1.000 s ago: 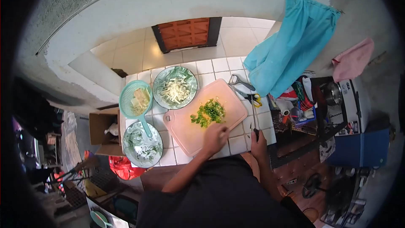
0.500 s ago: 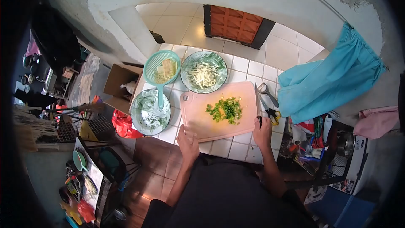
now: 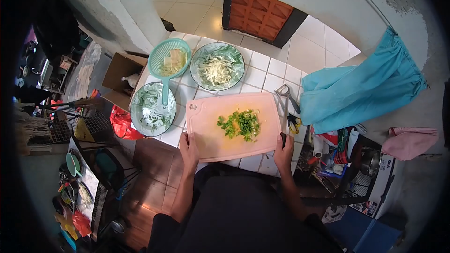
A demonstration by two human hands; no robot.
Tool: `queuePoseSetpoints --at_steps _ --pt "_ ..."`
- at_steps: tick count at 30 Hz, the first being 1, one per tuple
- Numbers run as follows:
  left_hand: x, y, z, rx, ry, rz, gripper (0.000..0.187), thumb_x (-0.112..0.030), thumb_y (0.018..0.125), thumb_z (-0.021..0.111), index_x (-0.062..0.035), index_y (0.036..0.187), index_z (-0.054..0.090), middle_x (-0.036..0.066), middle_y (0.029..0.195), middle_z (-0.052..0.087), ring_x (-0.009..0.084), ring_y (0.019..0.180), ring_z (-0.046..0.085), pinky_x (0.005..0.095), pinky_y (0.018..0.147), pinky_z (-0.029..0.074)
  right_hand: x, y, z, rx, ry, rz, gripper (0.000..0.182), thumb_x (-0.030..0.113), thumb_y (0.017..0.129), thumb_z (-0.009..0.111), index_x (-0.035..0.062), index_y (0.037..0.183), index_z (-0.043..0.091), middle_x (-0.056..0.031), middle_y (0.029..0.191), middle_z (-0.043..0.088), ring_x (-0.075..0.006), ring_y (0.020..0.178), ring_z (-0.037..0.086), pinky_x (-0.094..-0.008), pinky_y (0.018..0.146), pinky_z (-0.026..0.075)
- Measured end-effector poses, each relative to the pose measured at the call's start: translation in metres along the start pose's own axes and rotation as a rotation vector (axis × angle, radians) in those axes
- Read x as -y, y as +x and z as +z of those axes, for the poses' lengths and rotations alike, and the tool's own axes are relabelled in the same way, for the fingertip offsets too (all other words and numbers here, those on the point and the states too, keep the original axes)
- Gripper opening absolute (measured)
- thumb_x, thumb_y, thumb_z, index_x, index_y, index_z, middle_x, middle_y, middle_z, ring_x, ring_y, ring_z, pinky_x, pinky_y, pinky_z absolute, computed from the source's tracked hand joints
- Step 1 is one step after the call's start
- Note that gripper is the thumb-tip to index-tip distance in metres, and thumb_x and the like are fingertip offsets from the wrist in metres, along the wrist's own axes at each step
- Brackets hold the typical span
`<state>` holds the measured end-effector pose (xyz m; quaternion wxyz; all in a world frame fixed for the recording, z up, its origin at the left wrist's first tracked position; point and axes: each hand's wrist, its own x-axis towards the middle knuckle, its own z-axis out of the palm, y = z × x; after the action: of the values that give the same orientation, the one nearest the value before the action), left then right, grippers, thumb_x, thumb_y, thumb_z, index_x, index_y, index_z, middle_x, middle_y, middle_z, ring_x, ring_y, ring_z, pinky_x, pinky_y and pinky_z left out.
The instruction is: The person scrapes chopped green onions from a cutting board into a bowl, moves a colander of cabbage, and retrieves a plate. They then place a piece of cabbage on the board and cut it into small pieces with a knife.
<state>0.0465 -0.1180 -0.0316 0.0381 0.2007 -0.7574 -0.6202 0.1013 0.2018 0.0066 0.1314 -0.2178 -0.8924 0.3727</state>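
A pink cutting board bears a heap of chopped green leaves. My left hand is closed on the board's near left corner, thumb on top. At its right edge, my right hand is wrapped around the black handle of a knife, with its blade pointing away from me. Those fingers also seem to touch the board's edge; their undersides are hidden. Beyond the board stands a green-patterned bowl of pale shredded food.
A green strainer with pale pieces inside rests back left, its handle over a second patterned bowl. Right of the board lie a peeler and yellow-handled scissors. A turquoise cloth hangs over the white-tiled counter's right side.
The board has come nearer to my body and seems slightly raised. My left hand has closed on its corner, and my right hand has moved with the board, still holding the knife. The camera view has shifted.
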Motion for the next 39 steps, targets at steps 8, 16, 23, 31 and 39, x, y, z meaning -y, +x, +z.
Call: queuePoseSetpoints --at_steps 8,16,23,31,39 --pt "-0.042 -0.043 -0.029 0.061 -0.244 -0.169 0.015 -0.02 0.105 0.049 -0.005 0.103 0.051 -0.003 0.068 0.054 0.0016 0.055 0.044 0.0211 0.047 0.033 -0.009 -0.02 -0.013 0.03 0.305 0.162 0.029 0.024 0.103 0.052 -0.0029 0.103 0.06 -0.0111 0.086 0.063 -0.0214 0.082 0.06 -0.0366 0.076 0.048" --pt "-0.045 -0.056 -0.122 0.02 -0.513 -0.131 0.013 -0.017 0.105 0.05 -0.0045 0.103 0.052 -0.005 0.073 0.056 0.0015 0.058 0.045 0.0203 0.051 0.035 0.074 -0.031 -0.02 0.263 0.475 0.204 0.032 0.027 0.105 0.049 -0.0007 0.092 0.059 -0.0028 0.078 0.059 -0.0094 0.072 0.053 -0.0274 0.066 0.045" --pt "-0.042 -0.043 -0.246 -0.103 -0.393 -0.13 0.014 -0.016 0.104 0.052 -0.0051 0.097 0.055 -0.004 0.079 0.057 0.0004 0.069 0.045 0.0186 0.06 0.036 0.164 -0.058 0.012 0.607 0.226 -0.018 0.029 0.028 0.104 0.05 -0.0005 0.102 0.056 -0.0063 0.081 0.061 -0.0112 0.071 0.054 -0.0287 0.067 0.047" --pt "-0.039 0.016 -0.342 0.03 -0.343 -0.154 0.016 -0.018 0.104 0.053 -0.0054 0.095 0.055 -0.008 0.07 0.051 -0.0009 0.058 0.042 0.0189 0.051 0.031 0.261 -0.12 0.075 0.953 -0.01 -0.6 0.02 0.026 0.094 0.062 0.0082 0.104 0.061 -0.0106 0.096 0.066 -0.0295 0.093 0.062 -0.039 0.091 0.04" --pt "-0.016 0.054 -0.359 0.056 -0.343 -0.115 0.016 -0.018 0.102 0.055 -0.0036 0.098 0.058 -0.007 0.074 0.054 0.0 0.062 0.044 0.0195 0.055 0.034 0.266 -0.13 0.109 0.794 -0.355 -0.91 0.021 0.033 0.096 0.06 0.0129 0.104 0.063 -0.0051 0.085 0.06 -0.0217 0.089 0.063 -0.043 0.094 0.033"
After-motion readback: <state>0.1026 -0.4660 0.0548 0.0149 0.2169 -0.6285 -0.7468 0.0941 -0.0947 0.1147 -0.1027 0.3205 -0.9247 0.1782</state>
